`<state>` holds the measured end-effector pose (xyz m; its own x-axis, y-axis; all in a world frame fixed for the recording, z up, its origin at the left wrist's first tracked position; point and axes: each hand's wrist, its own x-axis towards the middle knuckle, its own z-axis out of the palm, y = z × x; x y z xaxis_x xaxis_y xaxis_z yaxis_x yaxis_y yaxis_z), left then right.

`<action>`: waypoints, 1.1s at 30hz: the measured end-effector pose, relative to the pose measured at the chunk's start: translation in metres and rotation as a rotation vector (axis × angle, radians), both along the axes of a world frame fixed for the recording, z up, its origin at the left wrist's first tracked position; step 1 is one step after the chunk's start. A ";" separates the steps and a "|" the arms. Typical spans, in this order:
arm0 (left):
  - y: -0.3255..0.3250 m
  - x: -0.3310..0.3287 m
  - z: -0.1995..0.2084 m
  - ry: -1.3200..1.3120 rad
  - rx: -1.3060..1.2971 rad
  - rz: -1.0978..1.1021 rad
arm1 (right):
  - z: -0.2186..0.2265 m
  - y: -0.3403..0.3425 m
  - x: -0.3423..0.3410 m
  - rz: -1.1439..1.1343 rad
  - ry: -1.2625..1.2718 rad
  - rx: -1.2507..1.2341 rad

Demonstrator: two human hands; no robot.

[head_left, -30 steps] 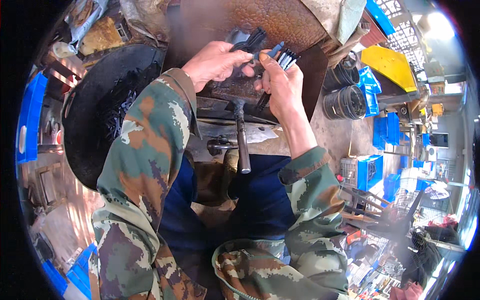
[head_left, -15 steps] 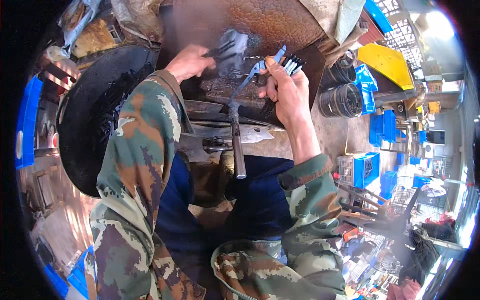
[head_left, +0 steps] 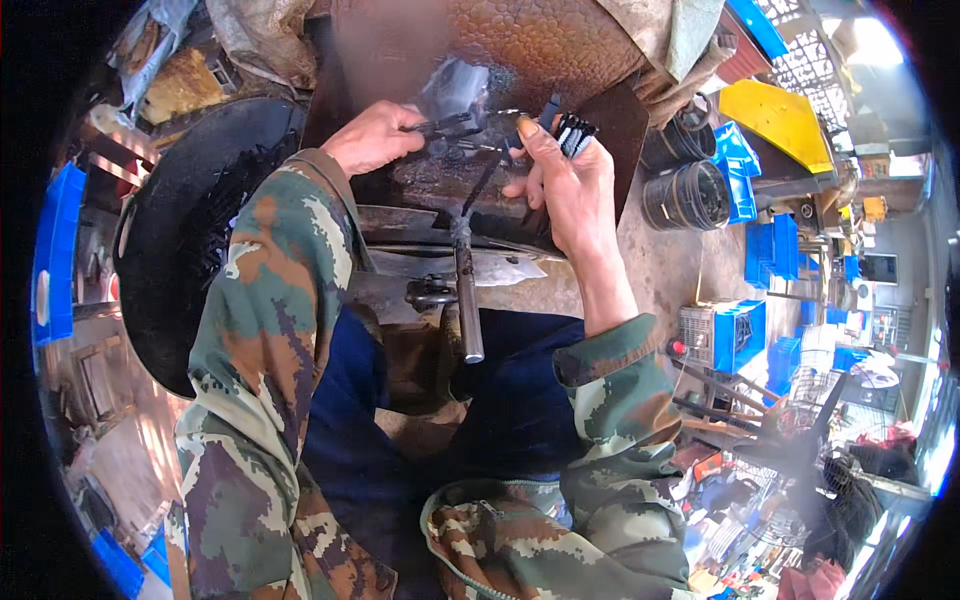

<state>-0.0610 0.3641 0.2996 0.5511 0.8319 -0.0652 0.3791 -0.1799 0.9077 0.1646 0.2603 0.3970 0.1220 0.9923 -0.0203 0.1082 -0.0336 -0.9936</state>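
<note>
My left hand (head_left: 375, 140) is closed, pinching slim dark pieces (head_left: 445, 126) that point right over the work surface. My right hand (head_left: 570, 180) is closed round a bundle of small ribbed, pale-and-black pieces (head_left: 575, 136), their ends sticking out above the fingers. Near its thumb a thin shiny piece (head_left: 506, 112) spans part of the gap between the hands; which hand holds it, I cannot tell. Below the hands stands a grey metal rod (head_left: 468, 300), pointing toward my lap. From its far end a narrow dark bar (head_left: 485, 185) slants up toward my right fingers.
A wide black pan (head_left: 165, 250) with dark slender pieces lies to my left. Brown textured sheeting (head_left: 540, 45) covers the far side. Right of the work surface are black buckets (head_left: 686, 199), blue bins (head_left: 770, 250) and a yellow panel (head_left: 775, 125).
My left hand has shifted slightly right, its dark pieces nearer my right hand. The slanting bar, lit blue before, now looks dark. A thin shiny piece now shows by my right thumb.
</note>
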 end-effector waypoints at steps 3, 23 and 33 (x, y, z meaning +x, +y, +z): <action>-0.004 0.002 0.005 -0.024 0.065 -0.014 | 0.001 0.000 0.002 0.009 -0.005 -0.013; -0.017 0.004 0.041 0.370 0.309 0.254 | -0.004 -0.014 0.022 -0.039 0.616 -0.169; -0.001 -0.024 0.023 0.382 0.209 0.404 | -0.023 -0.065 0.015 0.512 -0.521 0.278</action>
<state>-0.0846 0.3628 0.3225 0.1580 0.9874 -0.0093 0.7478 -0.1135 0.6542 0.1801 0.1954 0.3741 -0.4265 0.8880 0.1719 0.4977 0.3891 -0.7751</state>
